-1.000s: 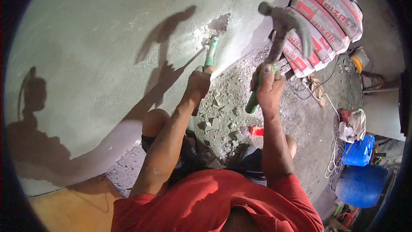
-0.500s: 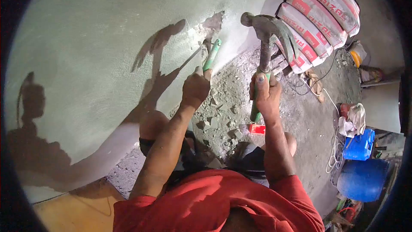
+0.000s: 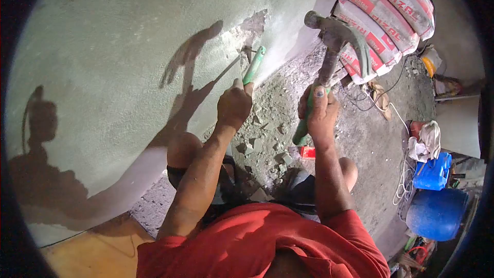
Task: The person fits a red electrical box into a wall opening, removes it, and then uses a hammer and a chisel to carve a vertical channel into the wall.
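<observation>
Nearest to you is your red shirt, with your bent knees just beyond it. Past them, loose grey rubble is scattered over the floor, and a small red block lies among it.

Your left hand is closed in a fist around the green-sleeved chisel. Its long axis runs from that fist away and slightly right, and its far end sits at the chipped patch of broken plaster in the grey rendered wall. The near end is hidden under your fist.

Your right hand is the farther one from the wall. It is wrapped tight on the green grip of the steel claw hammer, thumb lying up along the shaft. The hammer stands raised, head far from you, to the right of the chisel and apart from it. Its round face points left towards the broken patch and its claw curls right.

Behind the hammer head, stacked white cement sacks carry red bands with white letters that seem to read "RIZAL", upside down from here.

On the right stand a blue plastic can and a blue round tub, with a white cord trailing beside them.
</observation>
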The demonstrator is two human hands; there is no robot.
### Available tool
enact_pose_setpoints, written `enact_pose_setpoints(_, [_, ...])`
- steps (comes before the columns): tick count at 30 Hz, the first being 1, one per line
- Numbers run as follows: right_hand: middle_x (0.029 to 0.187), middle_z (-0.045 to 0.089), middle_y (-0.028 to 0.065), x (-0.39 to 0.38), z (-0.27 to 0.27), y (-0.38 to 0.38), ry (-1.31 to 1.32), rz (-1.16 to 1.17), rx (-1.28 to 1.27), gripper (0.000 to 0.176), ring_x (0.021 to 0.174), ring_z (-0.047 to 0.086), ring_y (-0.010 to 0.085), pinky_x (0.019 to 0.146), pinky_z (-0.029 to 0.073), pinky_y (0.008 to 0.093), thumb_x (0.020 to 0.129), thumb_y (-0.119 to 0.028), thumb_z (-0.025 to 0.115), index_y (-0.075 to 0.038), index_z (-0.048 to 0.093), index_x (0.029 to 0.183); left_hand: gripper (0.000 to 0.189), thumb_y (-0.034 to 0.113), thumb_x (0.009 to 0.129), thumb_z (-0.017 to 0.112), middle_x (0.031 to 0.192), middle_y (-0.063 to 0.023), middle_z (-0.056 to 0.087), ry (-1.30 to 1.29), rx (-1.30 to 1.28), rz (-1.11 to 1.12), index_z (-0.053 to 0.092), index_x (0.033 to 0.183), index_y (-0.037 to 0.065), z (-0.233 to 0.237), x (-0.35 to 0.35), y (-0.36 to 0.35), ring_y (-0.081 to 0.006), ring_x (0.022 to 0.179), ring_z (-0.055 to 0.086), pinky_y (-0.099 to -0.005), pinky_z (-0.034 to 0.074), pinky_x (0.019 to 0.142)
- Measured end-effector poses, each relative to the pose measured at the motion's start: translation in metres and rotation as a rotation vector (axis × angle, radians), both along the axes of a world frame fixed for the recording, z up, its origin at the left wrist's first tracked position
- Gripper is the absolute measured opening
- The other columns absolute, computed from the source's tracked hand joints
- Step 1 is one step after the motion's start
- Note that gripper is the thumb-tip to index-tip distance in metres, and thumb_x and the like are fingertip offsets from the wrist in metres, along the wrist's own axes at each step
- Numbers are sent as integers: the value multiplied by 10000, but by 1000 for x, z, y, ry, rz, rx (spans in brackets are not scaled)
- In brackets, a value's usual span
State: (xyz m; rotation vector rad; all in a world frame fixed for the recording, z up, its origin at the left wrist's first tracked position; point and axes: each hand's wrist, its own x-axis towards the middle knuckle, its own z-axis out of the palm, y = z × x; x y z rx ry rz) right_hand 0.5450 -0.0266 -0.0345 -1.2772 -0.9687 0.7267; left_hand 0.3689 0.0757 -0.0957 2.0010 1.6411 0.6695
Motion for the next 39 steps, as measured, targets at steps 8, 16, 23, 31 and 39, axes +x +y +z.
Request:
enact_pose_setpoints(8, [572, 531, 23, -11, -98, 46, 34, 30, -301, 461, 480, 499, 121, 445, 408, 309, 951, -464, 563, -18, 556, 831, 369, 325, 980, 500, 755, -280, 652, 123, 102, -25, 570, 911, -30, 10, 6, -1, -445, 735, 664, -509, 526, 650])
enact_pose_setpoints(16, [604, 551, 40, 1, -76, 35, 89, -91, -40, 410, 499, 509, 116, 458, 407, 302, 966, -406, 539, -31, 557, 802, 428, 386, 975, 481, 740, -268, 653, 106, 27, -44, 585, 930, -27, 2, 1, 8, -461, 746, 659, -531, 521, 661])
enact_pose_setpoints(23, [604, 579, 64, 13, -72, 32, -10, -28, -278, 500, 528, 545, 143, 492, 445, 325, 941, -487, 569, 9, 612, 904, 428, 404, 965, 500, 839, -269, 670, -14, -68, -43, 608, 976, -10, -7, -8, 10, -461, 771, 658, -519, 519, 666])
enact_pose_setpoints(31, [568, 497, 37, 30, 0, -8, -4, -53, -29, 554, 455, 471, 119, 433, 369, 265, 990, -550, 396, -43, 519, 804, 380, 410, 994, 456, 720, -210, 637, 51, 85, -314, 533, 972, 39, -71, 45, -68, -429, 680, 641, -497, 490, 555])
enact_pose_setpoints(39, [608, 510, 48, 20, -44, -34, 59, 108, -201, 671, 475, 480, 122, 435, 374, 278, 955, -655, 370, -8, 537, 902, 418, 399, 983, 491, 696, -247, 614, -303, -59, 35, 567, 896, -2, -60, 19, -45, -469, 698, 622, -507, 472, 621])
